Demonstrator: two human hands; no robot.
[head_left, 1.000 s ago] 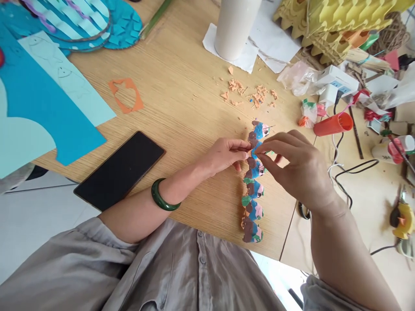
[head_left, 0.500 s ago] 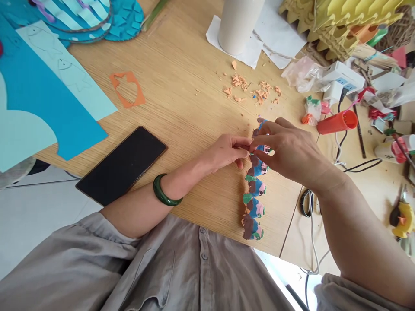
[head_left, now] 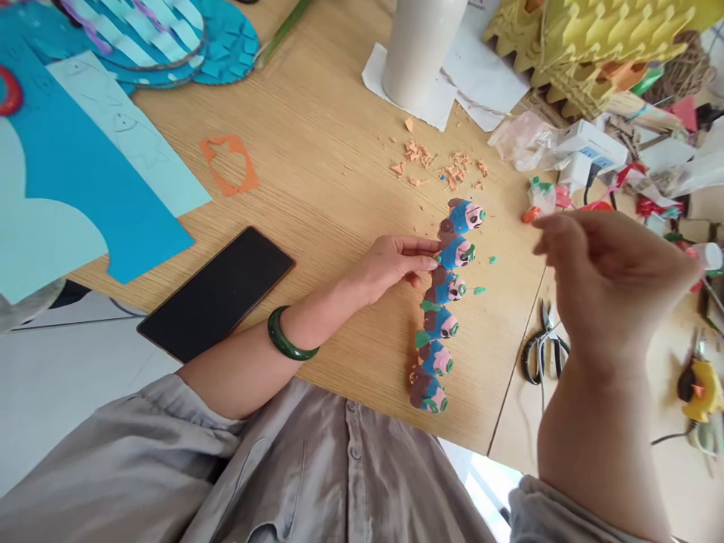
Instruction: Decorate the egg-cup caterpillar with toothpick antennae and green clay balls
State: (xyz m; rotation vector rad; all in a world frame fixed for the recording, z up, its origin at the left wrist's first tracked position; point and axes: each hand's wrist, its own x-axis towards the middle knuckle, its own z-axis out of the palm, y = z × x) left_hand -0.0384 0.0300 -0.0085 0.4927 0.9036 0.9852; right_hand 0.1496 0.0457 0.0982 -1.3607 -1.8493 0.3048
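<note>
A strip of bumpy egg carton (head_left: 437,320), painted brown, blue and pink with green bits, lies lengthwise on the table in front of me. At its left edge, beside the second cup from the far end, my left hand (head_left: 396,264) has thumb and fingers closed on it. A tiny green piece shows by that thumb tip. My right hand (head_left: 605,279) is raised over the right side of the table, apart from the strip and blurred. Its fingers are curled together; whatever they may hold cannot be made out. Small green bits (head_left: 480,290) lie right of the strip.
A black phone (head_left: 218,294) and an orange paper cutout (head_left: 231,166) lie to the left, near blue card (head_left: 107,166). Orange shavings (head_left: 452,170) are scattered beyond the strip, before a white cylinder (head_left: 421,53). Black-handled pliers (head_left: 544,343) lie at right, with cords and craft scraps.
My right hand has left the strip's far end and swung up to the right, uncovering the painted cups. My left hand stays at the strip's edge. The strip's near end has shifted slightly left.
</note>
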